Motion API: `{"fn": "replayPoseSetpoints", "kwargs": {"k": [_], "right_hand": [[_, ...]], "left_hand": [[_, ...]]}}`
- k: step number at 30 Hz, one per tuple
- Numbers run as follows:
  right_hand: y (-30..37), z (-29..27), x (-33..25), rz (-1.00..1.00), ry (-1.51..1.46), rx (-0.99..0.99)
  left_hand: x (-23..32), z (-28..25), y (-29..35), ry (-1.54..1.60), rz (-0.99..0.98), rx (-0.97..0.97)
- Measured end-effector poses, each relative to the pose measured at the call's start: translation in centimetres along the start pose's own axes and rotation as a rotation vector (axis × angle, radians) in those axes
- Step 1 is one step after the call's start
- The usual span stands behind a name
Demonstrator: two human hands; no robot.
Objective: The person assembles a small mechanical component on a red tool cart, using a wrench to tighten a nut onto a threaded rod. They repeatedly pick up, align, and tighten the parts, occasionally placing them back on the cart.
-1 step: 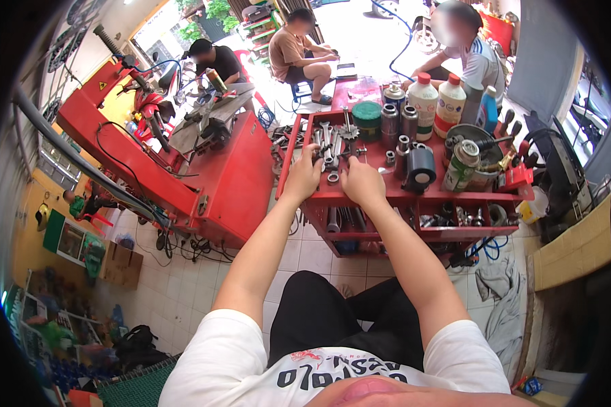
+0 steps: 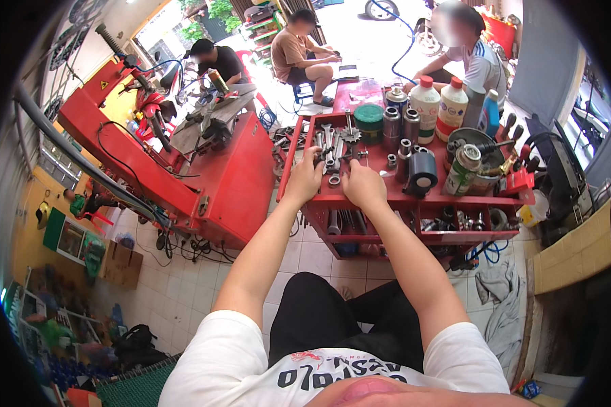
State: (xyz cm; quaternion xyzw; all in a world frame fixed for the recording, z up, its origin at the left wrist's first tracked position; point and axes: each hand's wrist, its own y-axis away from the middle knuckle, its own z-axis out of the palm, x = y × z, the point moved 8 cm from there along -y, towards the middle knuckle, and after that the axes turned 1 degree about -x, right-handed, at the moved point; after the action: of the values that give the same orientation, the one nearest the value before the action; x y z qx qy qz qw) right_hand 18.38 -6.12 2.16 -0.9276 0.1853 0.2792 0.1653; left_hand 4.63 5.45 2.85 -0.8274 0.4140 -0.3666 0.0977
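Both my hands are over the left part of a red tool cart's top (image 2: 394, 190), among several wrenches (image 2: 328, 142). My left hand (image 2: 305, 179) is closed by the cart's left rim, fingers curled round something small and dark that I cannot make out. My right hand (image 2: 364, 183) is also closed, thumb and fingers together at a small dark metal piece too hidden to name. Between the hands lies a ring-shaped metal part (image 2: 334, 180). Just beyond the right hand are a toothed metal sprocket (image 2: 350, 135) and a green round tub (image 2: 368, 121).
Spray cans (image 2: 391, 125), white bottles with red caps (image 2: 425, 112) and a metal bowl (image 2: 485, 178) crowd the cart's right side. A red machine (image 2: 227, 183) stands to the left. Beyond the cart sit several people, one of them on a blue stool (image 2: 301, 90). An air hose (image 2: 409, 51) hangs at the back.
My hands stay almost where they were, with the view shifted slightly. At the top, a vehicle wheel outside has come further into view.
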Motion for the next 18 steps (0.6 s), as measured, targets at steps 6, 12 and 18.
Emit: {"fn": "replayPoseSetpoints", "kwargs": {"k": [6, 12, 18], "right_hand": [[-1.0, 0.7, 0.5, -0.007, 0.0, -0.064], [-0.8, 0.9, 0.2, 0.049, 0.004, -0.129], [-1.6, 1.8, 1.4, 0.017, 0.008, -0.097]], "left_hand": [[0.9, -0.4, -0.4, 0.024, -0.014, 0.003], [0.9, -1.0, -0.2, 0.059, -0.015, 0.001], [0.6, -0.7, -0.4, 0.058, 0.024, 0.021]]}}
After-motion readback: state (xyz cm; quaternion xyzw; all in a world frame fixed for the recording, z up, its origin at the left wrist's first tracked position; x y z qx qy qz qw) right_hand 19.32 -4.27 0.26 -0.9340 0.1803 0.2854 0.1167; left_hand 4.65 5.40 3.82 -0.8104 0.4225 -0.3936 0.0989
